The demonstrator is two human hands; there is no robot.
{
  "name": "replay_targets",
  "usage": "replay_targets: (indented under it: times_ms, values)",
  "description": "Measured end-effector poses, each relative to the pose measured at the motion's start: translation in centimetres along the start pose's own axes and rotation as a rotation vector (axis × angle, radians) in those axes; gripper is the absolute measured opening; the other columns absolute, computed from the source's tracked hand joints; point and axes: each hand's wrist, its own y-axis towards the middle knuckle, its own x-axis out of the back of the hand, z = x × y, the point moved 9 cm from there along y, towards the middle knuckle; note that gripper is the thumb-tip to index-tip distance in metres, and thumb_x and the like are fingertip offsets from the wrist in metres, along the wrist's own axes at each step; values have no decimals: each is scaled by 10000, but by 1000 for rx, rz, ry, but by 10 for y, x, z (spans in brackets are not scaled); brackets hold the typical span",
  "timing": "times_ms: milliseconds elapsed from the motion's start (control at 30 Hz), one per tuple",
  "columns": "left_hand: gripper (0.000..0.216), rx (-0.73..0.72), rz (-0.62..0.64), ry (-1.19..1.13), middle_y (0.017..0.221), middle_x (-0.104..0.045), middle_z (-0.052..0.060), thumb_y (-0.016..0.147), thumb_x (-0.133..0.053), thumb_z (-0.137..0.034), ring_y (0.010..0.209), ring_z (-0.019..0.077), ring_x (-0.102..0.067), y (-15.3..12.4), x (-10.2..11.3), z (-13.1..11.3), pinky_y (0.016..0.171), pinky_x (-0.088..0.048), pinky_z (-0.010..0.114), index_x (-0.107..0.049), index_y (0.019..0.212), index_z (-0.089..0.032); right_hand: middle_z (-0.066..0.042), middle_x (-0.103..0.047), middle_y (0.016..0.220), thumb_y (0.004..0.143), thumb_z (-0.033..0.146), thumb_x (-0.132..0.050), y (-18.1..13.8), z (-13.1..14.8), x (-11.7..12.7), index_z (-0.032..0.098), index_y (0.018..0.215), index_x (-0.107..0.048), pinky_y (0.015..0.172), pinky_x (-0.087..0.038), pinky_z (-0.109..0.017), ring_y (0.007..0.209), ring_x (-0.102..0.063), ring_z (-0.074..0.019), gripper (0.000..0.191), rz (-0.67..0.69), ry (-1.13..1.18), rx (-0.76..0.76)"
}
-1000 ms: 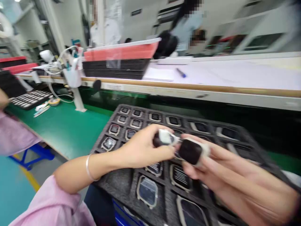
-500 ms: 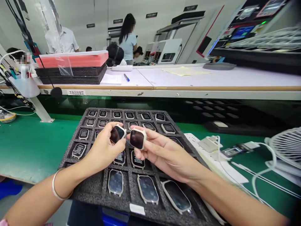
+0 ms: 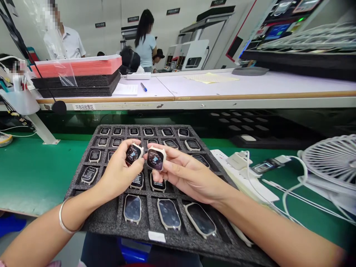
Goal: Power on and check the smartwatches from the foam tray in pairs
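My left hand (image 3: 118, 174) is closed on a small cream-cased smartwatch body (image 3: 133, 153) whose screen is lit. My right hand (image 3: 187, 174) grips a second watch body (image 3: 155, 158), also lit, right beside the first. Both hands hover over a black foam tray (image 3: 109, 217) on the green mat. The tray's pockets hold several more watch bodies (image 3: 168, 213), some face up with dark screens, some face down. A silver bangle sits on my left wrist.
A white power strip (image 3: 246, 181) with plugs and white cables lies right of the tray, and a white fan (image 3: 330, 165) stands at far right. A raised shelf (image 3: 222, 98) carries stacked black and red trays (image 3: 78, 78), papers and a pen. Other people stand behind.
The view swung right and steadied. Both watch screens, dark half a second ago, are now lit. My hands stay together over the tray, slightly lower and to the left.
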Motion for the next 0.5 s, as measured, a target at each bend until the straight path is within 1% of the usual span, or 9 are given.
replay_targets:
  times_ms: [67, 200, 367, 500]
  values:
    - [387, -3, 8, 3, 1126, -613, 59, 821, -602, -236, 1063, 206, -576, 0, -1, -1, 892, -469, 339, -525, 1198, -201, -1, -691, 928, 908, 289, -767, 0, 0, -1, 277, 1278, -663, 737, -523, -262, 782, -677, -119, 384, 12, -3, 5]
    - [342, -28, 24, 1, 1071, -615, 52, 822, -598, -239, 1009, 191, -582, -1, -3, -5, 838, -477, 316, -530, 1154, -196, 9, -688, 923, 901, 297, -775, 1, 0, -3, 280, 1275, -657, 748, -519, -266, 782, -682, -119, 393, 25, -4, 4]
    - [398, -22, -9, -16, 962, -597, 20, 798, -611, -241, 903, 169, -583, -2, 0, -6, 800, -472, 307, -516, 1183, -199, 2, -692, 929, 898, 310, -778, 0, 0, -3, 269, 1287, -634, 747, -511, -277, 776, -678, -123, 417, 23, -18, 0]
    - [390, -8, 9, -11, 988, -605, 30, 776, -608, -240, 873, 166, -594, -2, -2, -5, 761, -470, 303, -523, 1153, -185, -17, -691, 971, 856, 353, -813, -2, 1, -2, 258, 1284, -615, 752, -508, -310, 766, -663, -140, 481, 3, -53, -10]
